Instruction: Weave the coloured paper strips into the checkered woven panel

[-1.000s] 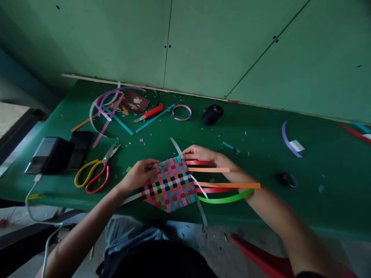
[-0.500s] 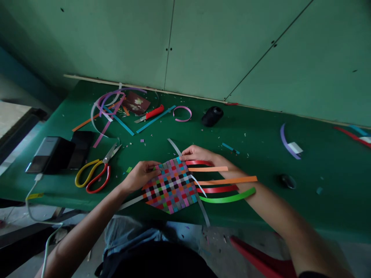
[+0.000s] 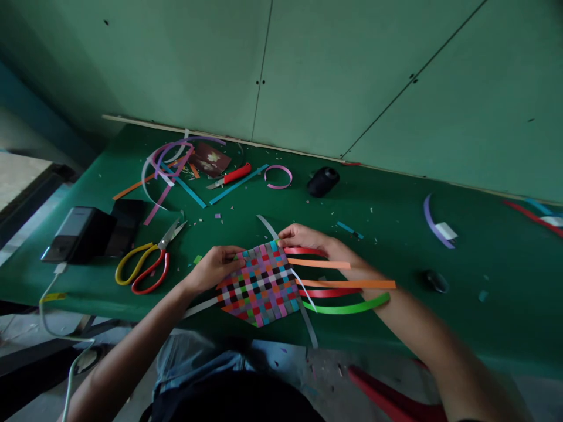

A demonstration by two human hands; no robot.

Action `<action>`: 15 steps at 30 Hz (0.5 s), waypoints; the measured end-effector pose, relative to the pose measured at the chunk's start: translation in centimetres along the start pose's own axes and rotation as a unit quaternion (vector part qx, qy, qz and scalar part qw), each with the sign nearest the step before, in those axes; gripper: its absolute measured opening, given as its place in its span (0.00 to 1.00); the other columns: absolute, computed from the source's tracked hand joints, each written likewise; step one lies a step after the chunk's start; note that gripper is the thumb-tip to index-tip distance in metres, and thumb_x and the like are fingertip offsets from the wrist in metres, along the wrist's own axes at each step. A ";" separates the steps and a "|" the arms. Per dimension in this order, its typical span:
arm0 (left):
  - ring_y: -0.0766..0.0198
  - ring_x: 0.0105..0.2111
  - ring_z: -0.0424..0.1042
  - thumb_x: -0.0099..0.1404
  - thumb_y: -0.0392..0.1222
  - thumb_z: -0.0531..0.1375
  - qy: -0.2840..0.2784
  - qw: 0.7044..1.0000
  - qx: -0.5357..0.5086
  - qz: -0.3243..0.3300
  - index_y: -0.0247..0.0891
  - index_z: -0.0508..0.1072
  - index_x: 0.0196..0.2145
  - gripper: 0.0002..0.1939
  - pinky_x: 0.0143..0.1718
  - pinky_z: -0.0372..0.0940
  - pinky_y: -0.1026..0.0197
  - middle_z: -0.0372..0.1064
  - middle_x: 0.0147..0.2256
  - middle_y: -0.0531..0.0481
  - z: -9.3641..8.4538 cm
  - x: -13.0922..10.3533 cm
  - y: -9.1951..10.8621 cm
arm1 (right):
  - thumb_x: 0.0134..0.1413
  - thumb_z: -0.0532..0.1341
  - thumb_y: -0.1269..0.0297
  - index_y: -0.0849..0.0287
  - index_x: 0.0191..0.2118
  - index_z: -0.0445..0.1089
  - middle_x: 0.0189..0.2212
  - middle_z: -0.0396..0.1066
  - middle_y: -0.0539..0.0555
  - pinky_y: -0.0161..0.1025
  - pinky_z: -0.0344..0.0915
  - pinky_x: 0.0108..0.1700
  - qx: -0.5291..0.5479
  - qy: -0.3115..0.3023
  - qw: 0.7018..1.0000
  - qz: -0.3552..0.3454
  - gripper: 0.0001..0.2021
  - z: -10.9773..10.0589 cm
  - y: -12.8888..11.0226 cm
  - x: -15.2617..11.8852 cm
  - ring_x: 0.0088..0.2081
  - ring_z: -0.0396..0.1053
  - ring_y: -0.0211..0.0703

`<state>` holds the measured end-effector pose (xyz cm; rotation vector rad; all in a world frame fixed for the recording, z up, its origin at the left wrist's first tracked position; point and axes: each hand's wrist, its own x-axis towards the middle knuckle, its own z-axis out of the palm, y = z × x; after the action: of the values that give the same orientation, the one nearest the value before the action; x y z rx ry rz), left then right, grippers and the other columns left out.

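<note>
A woven mat of many-coloured strips lies at the near edge of the green table, directly before me. My left hand grips its upper left edge, thumb on top and fingers partly hidden behind. At the top right corner, my right hand pinches the mat's rim. Loose strip ends fan out rightward past my right forearm: red, orange and a green strip. Grey and white ends stick out at the other corners. Left of my left hand, scissors with one yellow and one red handle lie with blades slightly apart.
A red utility knife, a pink strip ring and a black thread spool lie toward the wall. Loose strips pile at back left. A black box with a cable stands at left; a dark mouse-like object is at right.
The view has shifted slightly. Both hands keep their hold on the mat, which stays nearly in place; the strip ends at right sit a little lower in view.
</note>
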<state>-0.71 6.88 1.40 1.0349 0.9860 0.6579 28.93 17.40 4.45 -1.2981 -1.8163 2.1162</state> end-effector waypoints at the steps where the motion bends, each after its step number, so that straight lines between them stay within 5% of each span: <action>1: 0.53 0.44 0.82 0.65 0.54 0.69 0.001 1.000 0.002 0.001 0.37 0.78 0.55 0.25 0.49 0.76 0.52 0.83 0.44 0.44 0.0 0.0 0.0 | 0.56 0.71 0.42 0.56 0.36 0.76 0.32 0.75 0.55 0.41 0.65 0.32 0.009 -0.012 1.000 0.004 0.20 -0.2 0.3 0.2 0.31 0.67 0.43; 15: 0.51 0.46 0.82 0.65 0.54 0.69 -0.004 1.000 -0.003 -0.001 0.36 0.78 0.55 0.26 0.50 0.76 0.50 0.83 0.46 0.44 0.0 0.0 0.0 | 0.58 0.71 0.50 0.58 0.33 0.78 0.27 0.74 0.52 0.38 0.59 0.28 0.027 -0.038 0.999 0.008 0.15 -1.0 1.2 1.5 0.26 0.64 0.37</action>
<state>-0.70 6.88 1.45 1.0299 0.9767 0.6541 29.08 18.63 2.68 -1.2401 -1.7703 2.2357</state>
